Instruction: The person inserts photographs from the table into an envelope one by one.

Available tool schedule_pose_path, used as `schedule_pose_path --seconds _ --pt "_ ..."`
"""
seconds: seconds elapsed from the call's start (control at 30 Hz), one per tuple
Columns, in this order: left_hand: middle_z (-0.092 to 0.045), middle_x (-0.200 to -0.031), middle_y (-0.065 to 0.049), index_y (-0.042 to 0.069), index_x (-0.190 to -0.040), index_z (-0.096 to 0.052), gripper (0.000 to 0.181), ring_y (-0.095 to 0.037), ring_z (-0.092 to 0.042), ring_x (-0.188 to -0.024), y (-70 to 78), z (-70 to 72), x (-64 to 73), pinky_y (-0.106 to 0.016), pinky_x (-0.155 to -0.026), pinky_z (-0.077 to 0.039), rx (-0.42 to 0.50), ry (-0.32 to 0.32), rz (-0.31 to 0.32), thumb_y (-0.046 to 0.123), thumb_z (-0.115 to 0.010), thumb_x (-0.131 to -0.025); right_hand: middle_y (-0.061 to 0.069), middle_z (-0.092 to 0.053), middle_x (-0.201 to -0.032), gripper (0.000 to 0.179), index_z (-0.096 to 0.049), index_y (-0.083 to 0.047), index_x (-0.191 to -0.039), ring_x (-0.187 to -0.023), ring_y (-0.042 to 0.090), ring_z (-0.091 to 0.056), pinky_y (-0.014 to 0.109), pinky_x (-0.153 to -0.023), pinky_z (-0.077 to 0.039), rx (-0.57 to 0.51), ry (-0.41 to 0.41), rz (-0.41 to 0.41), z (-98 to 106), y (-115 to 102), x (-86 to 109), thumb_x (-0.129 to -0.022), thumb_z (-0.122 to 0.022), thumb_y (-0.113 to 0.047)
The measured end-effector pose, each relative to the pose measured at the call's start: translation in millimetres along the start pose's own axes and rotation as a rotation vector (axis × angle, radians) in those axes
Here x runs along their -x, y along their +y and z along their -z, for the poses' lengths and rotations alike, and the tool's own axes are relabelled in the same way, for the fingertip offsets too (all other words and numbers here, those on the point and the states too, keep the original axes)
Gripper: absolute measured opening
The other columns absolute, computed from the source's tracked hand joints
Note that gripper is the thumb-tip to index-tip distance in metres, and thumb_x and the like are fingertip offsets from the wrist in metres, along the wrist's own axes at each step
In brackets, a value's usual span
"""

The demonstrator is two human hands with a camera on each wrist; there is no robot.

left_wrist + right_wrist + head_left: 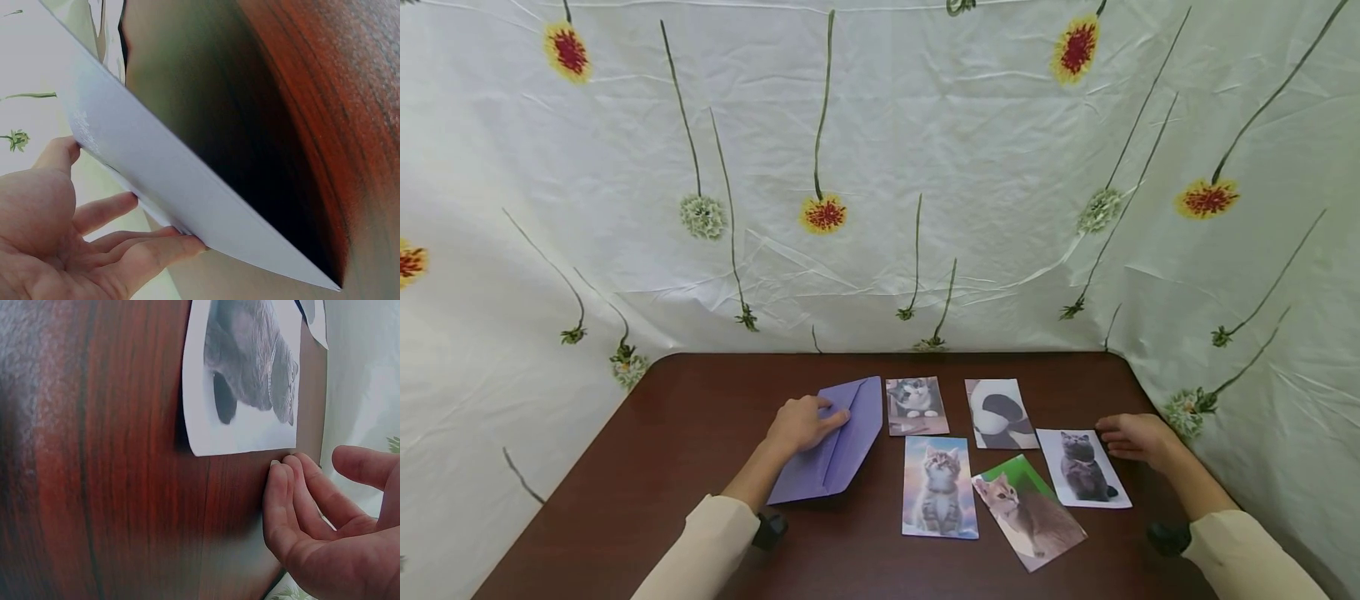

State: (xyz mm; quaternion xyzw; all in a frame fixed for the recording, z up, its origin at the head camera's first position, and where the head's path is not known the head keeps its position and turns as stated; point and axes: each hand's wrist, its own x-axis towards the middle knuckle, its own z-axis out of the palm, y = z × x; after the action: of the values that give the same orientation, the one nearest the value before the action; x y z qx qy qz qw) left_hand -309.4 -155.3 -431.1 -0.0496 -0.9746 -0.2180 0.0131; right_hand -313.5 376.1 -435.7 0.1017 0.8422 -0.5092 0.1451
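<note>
Beneath both hands lies one dark wooden table (610,475). One purple envelope (846,450), tilted up off it, is pinched by the left hand (797,427). Five animal pictures (940,492) lie to the right of that hand, the grey cat picture (1082,468) just beside the right hand (1138,437), whose fingers bend loosely around nothing. The step in hand seems to be reaching for that picture; the next move likely calls for working fingertips under its edge.
</note>
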Motion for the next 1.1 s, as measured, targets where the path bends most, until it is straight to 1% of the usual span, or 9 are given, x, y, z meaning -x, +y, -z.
schedule_pose_path --seconds 0.13,0.23,0.37,0.5,0.77,0.93,1.0,1.1 --pt "-0.067 -0.129 -0.026 -0.001 -0.128 -0.068 0.056 -0.045 -0.062 -0.12 0.3 -0.1 0.0 -0.055 -0.096 -0.052 0.004 -0.006 0.008 0.045 -0.064 -0.096 0.027 -0.069 -0.114 0.048 -0.051 0.021 -0.133 -0.091 0.014 -0.067 0.031 -0.08 -0.059 -0.016 0.002 -0.005 0.0 0.3 -0.8 -0.102 -0.047 -0.016" --pt "-0.066 -0.129 -0.026 -0.001 -0.128 -0.068 0.056 -0.045 -0.062 -0.121 0.7 -0.2 0.2 -0.056 -0.096 -0.052 0.008 -0.01 0.013 0.045 -0.064 -0.096 0.02 -0.071 -0.108 0.044 -0.056 0.019 -0.129 -0.088 0.012 -0.067 0.03 -0.078 -0.059 -0.027 0.003 -0.008 0.0 0.7 -1.3 -0.101 -0.048 -0.014" --pt "-0.066 -0.129 -0.027 0.0 -0.128 -0.068 0.056 -0.045 -0.062 -0.121 0.5 -0.3 0.5 -0.055 -0.096 -0.052 0.009 -0.009 0.016 0.045 -0.064 -0.096 0.017 -0.071 -0.106 0.04 -0.063 0.016 -0.122 -0.086 0.01 -0.066 0.029 -0.077 -0.059 -0.029 0.001 -0.003 0.9 1.2 -2.1 -0.101 -0.048 -0.014" --pt "-0.066 -0.129 -0.027 0.0 -0.129 -0.068 0.056 -0.045 -0.062 -0.121 0.0 -0.3 1.0 -0.055 -0.096 -0.052 0.006 -0.008 0.017 0.045 -0.064 -0.096 0.014 -0.071 -0.104 0.038 -0.066 0.015 -0.117 -0.086 0.009 -0.066 0.029 -0.077 -0.059 -0.034 -0.006 -0.005 2.2 2.1 -3.1 -0.101 -0.048 -0.014" --pt "-0.066 -0.129 -0.027 0.0 -0.129 -0.068 0.056 -0.046 -0.062 -0.121 0.1 -0.5 -0.5 -0.055 -0.096 -0.052 0.004 -0.008 0.014 0.046 -0.064 -0.096 0.013 -0.071 -0.103 0.037 -0.066 0.015 -0.115 -0.085 0.012 -0.066 0.031 -0.077 -0.059 -0.031 -0.016 -0.018 2.6 0.1 -2.2 -0.1 -0.049 -0.014" --pt "-0.066 -0.13 -0.026 0.0 -0.129 -0.068 0.056 -0.046 -0.061 -0.121 -0.4 0.2 -1.2 -0.056 -0.097 -0.051 -0.002 -0.003 0.011 0.046 -0.063 -0.097 0.007 -0.072 -0.095 0.04 -0.058 0.02 -0.121 -0.082 0.014 -0.068 0.032 -0.077 -0.059 -0.072 -0.048 -0.036 3.0 -2.7 -1.2 -0.1 -0.048 -0.013" --pt "-0.066 -0.13 -0.026 0.0 -0.129 -0.068 0.056 -0.047 -0.061 -0.122 -0.5 0.6 -1.2 -0.056 -0.097 -0.051 0.002 -0.002 0.011 0.045 -0.063 -0.097 0.007 -0.071 -0.094 0.041 -0.055 0.021 -0.123 -0.082 0.014 -0.068 0.032 -0.077 -0.059 -0.079 -0.057 -0.04 3.1 -3.5 -0.9 -0.101 -0.047 -0.012" --pt "-0.066 -0.13 -0.027 0.0 -0.129 -0.068 0.056 -0.047 -0.061 -0.121 0.2 1.2 -0.7 -0.055 -0.096 -0.052 0.006 -0.006 0.011 0.045 -0.063 -0.097 0.009 -0.07 -0.096 0.042 -0.054 0.022 -0.125 -0.083 0.014 -0.068 0.033 -0.078 -0.059 -0.06 -0.065 -0.038 3.7 -3.0 -1.0 -0.101 -0.045 -0.011"
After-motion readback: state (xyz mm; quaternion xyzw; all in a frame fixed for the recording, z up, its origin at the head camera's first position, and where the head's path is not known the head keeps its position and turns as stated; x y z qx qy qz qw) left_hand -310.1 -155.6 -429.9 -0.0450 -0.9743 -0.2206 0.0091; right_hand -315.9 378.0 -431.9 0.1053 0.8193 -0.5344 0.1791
